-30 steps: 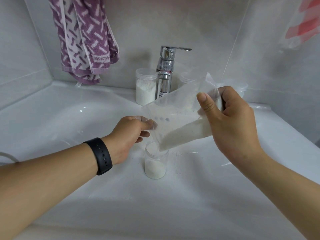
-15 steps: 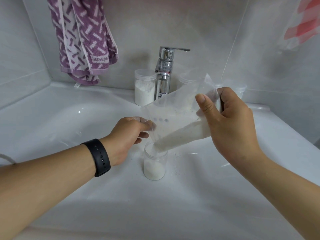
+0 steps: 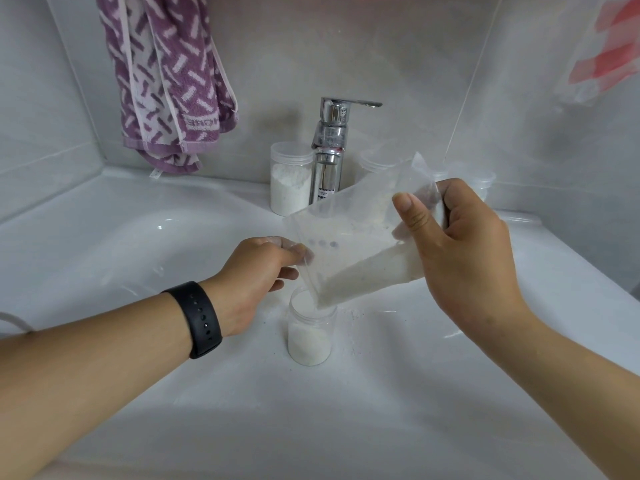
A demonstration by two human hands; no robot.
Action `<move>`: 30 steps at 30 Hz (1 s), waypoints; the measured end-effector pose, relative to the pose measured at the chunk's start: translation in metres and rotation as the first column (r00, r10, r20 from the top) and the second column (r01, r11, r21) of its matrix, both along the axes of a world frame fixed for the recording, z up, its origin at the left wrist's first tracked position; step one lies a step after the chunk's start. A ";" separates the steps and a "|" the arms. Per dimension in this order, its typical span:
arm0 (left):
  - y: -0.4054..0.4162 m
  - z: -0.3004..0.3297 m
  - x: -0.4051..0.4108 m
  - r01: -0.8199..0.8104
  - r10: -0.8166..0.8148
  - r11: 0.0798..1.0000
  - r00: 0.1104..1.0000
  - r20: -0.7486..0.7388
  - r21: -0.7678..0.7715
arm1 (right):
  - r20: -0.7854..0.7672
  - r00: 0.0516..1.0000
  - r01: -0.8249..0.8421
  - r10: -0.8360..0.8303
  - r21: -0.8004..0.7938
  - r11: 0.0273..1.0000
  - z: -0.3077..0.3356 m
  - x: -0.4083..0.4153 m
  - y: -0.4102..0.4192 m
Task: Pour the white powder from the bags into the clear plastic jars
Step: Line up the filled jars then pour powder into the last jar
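A clear plastic bag (image 3: 353,237) with white powder is tilted down to the left over an open clear jar (image 3: 311,332) that stands in the white sink. The bag's lower corner sits at the jar's mouth. White powder lies along the bag's lower edge and fills the bottom half of the jar. My left hand (image 3: 258,271) pinches the bag's left corner just above the jar. My right hand (image 3: 457,251) grips the bag's raised right end, thumb on the front face.
A second jar (image 3: 291,181) holding white powder stands left of the chrome tap (image 3: 330,150). More clear jars (image 3: 481,181) stand behind the bag at the right. A purple patterned towel (image 3: 166,81) hangs at the back left. Powder specks dot the sink basin (image 3: 381,393).
The bag's lower corner has dropped to the jar's mouth and powder has slid toward it. Both hands keep their hold.
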State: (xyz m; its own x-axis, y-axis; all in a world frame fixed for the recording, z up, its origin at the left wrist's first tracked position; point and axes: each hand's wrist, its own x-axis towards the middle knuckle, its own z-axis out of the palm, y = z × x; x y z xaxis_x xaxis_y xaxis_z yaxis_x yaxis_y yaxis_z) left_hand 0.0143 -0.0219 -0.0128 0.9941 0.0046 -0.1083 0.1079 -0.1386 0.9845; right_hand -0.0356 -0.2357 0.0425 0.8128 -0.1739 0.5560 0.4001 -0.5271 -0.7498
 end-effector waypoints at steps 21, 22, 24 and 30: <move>0.000 0.000 0.001 -0.006 0.006 1.000 1.000 -0.009 0.000 | -0.016 1.000 0.011 -0.011 -0.013 1.000 0.000 0.000 0.001; 0.000 0.000 0.000 -0.006 0.006 1.000 1.000 -0.008 -0.001 | -0.017 1.000 0.009 -0.009 -0.011 1.000 0.000 0.000 0.001; 0.000 0.000 0.000 -0.001 0.001 1.000 1.000 -0.006 0.004 | -0.020 1.000 0.007 -0.007 -0.007 1.000 0.000 0.000 0.001; -0.001 0.001 0.000 -0.001 0.001 1.000 1.000 -0.010 0.001 | -0.023 1.000 0.004 -0.004 -0.007 1.000 -0.001 0.001 0.000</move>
